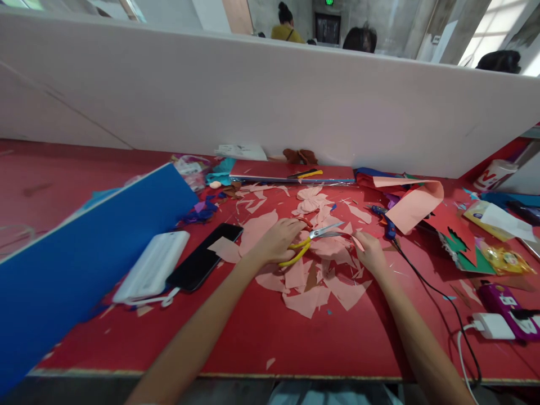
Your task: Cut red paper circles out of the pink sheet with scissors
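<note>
My left hand point(279, 241) is closed around the yellow handles of a pair of scissors point(313, 234), whose blades point right and stand a little apart. My right hand point(369, 252), fingers pinched, holds a small piece of pink sheet point(358, 242) close to the blade tips. Whether the blades touch that piece is hard to make out. Beneath and around both hands, many pink cut scraps point(307, 301) lie spread over the red tabletop point(236, 349).
Left of my hands lie a black phone point(205, 259), a white packet point(152, 267) and a tilted blue board point(105, 253). A yellow cutter point(310, 174) rests behind. Rightward are a corded blue tool point(388, 226), a curled pink sheet point(415, 205) and a purple power strip point(506, 304).
</note>
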Motion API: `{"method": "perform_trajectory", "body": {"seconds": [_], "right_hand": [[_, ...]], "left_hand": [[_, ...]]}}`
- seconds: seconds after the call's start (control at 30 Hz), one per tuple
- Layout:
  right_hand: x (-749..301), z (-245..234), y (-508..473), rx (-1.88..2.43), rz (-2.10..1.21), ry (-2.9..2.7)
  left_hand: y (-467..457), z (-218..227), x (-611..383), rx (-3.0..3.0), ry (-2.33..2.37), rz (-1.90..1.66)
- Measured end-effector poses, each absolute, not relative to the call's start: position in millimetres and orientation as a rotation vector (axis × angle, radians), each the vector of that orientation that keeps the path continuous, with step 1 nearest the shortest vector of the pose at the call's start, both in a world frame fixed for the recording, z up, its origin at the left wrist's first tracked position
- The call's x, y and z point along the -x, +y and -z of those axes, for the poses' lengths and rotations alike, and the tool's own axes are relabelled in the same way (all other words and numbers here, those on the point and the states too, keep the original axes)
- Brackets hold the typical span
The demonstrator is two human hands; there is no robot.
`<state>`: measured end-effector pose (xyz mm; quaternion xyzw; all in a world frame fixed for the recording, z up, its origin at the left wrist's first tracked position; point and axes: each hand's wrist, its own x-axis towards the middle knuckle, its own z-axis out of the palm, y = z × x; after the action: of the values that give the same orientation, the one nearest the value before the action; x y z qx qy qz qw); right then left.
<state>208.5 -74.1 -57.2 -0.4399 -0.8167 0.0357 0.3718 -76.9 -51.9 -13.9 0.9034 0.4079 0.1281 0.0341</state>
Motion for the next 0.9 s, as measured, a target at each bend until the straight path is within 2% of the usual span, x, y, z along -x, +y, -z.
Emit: {"method": "perform_trajectory", "body": {"seconds": [0.37,0.9], "right_hand": [[-211,56,-73,1.198,-0.132,-2.116],[-205,50,-75,1.206,-0.408,-1.921]], "left_hand": [[-55,6,77,-2.802,1.228,-0.356],[-52,24,82,-2.751,1.206,-0.377]]}}
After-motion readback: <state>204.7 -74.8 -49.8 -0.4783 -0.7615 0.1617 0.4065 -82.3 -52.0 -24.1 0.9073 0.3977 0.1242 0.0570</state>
